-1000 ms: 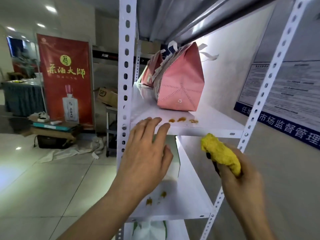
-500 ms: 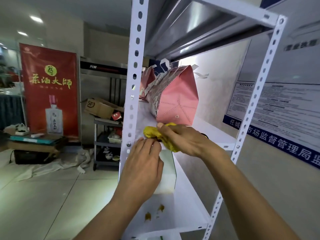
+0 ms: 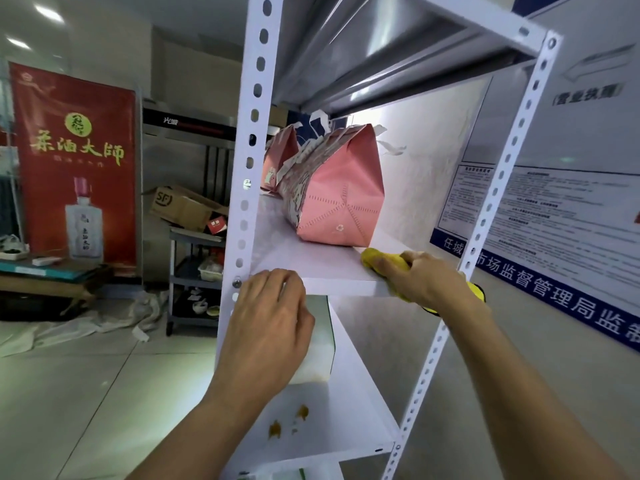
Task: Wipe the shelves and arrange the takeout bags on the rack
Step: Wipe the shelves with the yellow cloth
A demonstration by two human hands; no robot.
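A white metal rack stands close in front of me. On its upper shelf (image 3: 311,268) sit a large pink takeout bag (image 3: 341,202) and a second pink bag (image 3: 278,161) behind it. My right hand (image 3: 419,280) grips a yellow cloth (image 3: 375,259) and presses it on the shelf's right front corner, just below the large bag. My left hand (image 3: 268,320) holds the shelf's front edge near the left post, fingers curled over it. The lower shelf (image 3: 346,420) carries brown stains (image 3: 287,420) and a white bag (image 3: 318,341), half hidden by my left hand.
White perforated posts (image 3: 247,161) frame the rack, and a metal shelf (image 3: 381,46) hangs overhead. A wall with blue-edged notices (image 3: 554,216) is right behind. To the left are a red banner (image 3: 74,161), a cardboard box (image 3: 180,207), a grey trolley (image 3: 194,271) and tiled floor.
My right hand brought the yellow cloth up onto the upper shelf and swept it from left to right. The brown spots on that shelf's front no longer show. My left hand stayed at the edge.
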